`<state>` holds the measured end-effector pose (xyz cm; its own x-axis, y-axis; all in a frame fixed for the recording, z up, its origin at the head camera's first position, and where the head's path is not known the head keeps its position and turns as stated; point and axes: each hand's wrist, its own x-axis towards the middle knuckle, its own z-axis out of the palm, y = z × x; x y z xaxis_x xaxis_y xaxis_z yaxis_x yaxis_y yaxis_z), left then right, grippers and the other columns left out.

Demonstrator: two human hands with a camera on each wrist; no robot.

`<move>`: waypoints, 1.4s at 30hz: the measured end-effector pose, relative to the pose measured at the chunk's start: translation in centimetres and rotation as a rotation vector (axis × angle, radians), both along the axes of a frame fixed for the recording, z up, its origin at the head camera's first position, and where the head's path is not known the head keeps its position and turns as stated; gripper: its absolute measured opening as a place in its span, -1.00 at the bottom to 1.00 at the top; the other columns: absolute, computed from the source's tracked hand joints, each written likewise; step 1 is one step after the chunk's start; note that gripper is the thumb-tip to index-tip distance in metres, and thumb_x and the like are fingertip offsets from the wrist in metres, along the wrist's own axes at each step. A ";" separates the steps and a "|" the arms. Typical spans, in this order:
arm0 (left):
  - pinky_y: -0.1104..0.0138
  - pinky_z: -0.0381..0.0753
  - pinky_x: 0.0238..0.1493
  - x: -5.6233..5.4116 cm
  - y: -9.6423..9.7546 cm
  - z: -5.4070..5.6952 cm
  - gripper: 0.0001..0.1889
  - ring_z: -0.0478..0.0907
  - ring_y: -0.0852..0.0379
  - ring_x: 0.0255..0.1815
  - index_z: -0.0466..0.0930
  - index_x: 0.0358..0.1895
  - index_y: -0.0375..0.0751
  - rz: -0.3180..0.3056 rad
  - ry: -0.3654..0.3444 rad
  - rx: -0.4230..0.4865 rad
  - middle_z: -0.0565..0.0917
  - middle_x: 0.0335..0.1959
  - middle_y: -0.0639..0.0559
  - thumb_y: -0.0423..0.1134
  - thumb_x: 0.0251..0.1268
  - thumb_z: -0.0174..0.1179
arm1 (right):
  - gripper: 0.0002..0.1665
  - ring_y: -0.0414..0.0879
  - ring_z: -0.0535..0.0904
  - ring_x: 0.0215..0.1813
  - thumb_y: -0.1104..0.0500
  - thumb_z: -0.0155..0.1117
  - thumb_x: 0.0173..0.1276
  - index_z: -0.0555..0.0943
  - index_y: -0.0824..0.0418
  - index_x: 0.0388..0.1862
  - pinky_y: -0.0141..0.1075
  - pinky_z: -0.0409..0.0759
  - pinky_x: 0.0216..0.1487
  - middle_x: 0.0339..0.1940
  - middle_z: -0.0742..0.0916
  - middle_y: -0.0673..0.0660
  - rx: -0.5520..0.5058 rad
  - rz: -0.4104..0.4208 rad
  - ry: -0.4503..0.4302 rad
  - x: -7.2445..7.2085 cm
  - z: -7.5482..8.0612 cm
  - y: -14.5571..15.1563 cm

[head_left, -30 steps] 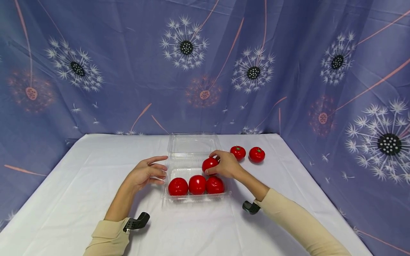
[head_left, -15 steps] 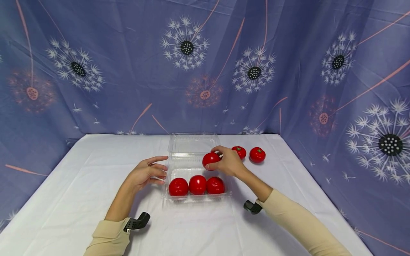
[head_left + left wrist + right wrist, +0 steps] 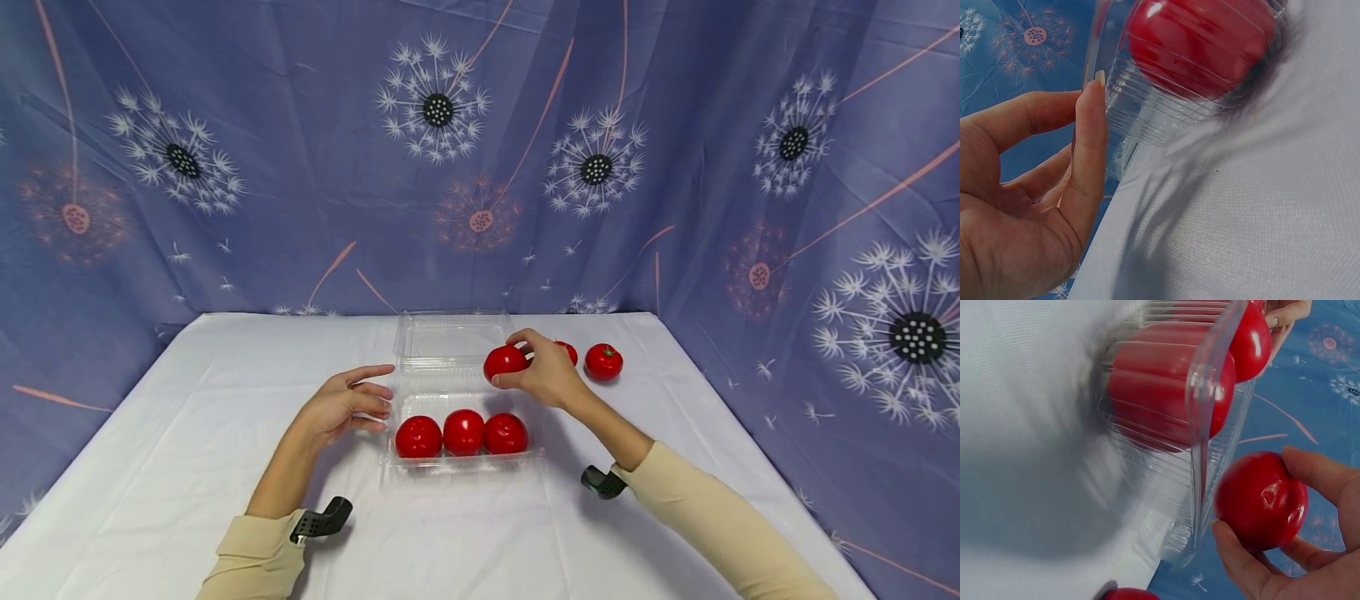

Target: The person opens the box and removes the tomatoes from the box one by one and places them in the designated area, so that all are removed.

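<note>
A clear plastic clamshell box (image 3: pixel 465 463) lies with its lid (image 3: pixel 453 336) folded back. Along its front stand a left tomato (image 3: pixel 418 437), a middle tomato (image 3: pixel 462 432) and a right tomato (image 3: pixel 506 433). Above the box's back right part, my right hand (image 3: pixel 546 371) holds another tomato (image 3: pixel 1261 501) between thumb and fingers, raised clear of the rim in the right wrist view. My left hand (image 3: pixel 337 407) is at the box's left side, its fingers loosely bent; in the left wrist view the fingertips (image 3: pixel 1091 103) are right at the plastic rim.
Two more tomatoes are on the white-covered table (image 3: pixel 187 442), right of the lid: a far right tomato (image 3: pixel 603 362) and a partly hidden tomato (image 3: pixel 571 353) behind my right hand. A blue dandelion-print curtain (image 3: pixel 315 167) hangs behind the table and along its sides.
My right hand has lifted the tomato up from the box's back right part and moved it slightly right and away, now covering more of one loose tomato. My left hand has stayed put.
</note>
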<state>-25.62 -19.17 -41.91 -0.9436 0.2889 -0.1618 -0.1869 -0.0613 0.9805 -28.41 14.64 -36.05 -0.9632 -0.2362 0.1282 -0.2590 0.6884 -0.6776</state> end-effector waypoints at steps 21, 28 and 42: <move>0.24 0.81 -0.29 0.0 0.0 0.0 -0.20 0.69 0.13 -0.29 0.13 0.56 -0.38 -0.004 0.007 -0.004 0.63 -0.07 -0.14 -0.52 0.23 0.22 | -0.23 0.14 0.64 0.07 0.08 0.63 0.05 0.58 0.12 0.28 -0.11 0.75 -0.03 0.07 0.68 0.26 -0.026 0.010 -0.001 0.2 0.0 1.3; 0.24 0.82 -0.30 -0.1 0.0 -0.2 -0.20 0.71 0.11 -0.28 0.14 0.56 -0.37 -0.005 0.005 0.005 0.64 -0.07 -0.12 -0.52 0.23 0.23 | -0.22 0.05 0.73 -0.14 0.03 0.61 0.10 0.54 0.02 0.33 -0.18 0.76 -0.11 0.03 0.72 0.24 -0.056 0.006 -0.052 0.5 0.3 1.6; 0.25 0.82 -0.30 0.0 0.1 0.0 -0.20 0.71 0.14 -0.31 0.14 0.56 -0.37 0.001 0.002 0.007 0.65 -0.10 -0.11 -0.52 0.23 0.23 | -0.21 0.02 0.77 -0.30 0.09 0.56 0.18 0.48 0.00 0.40 -0.18 0.75 -0.12 0.08 0.71 0.28 -0.059 0.030 -0.061 0.5 0.3 2.0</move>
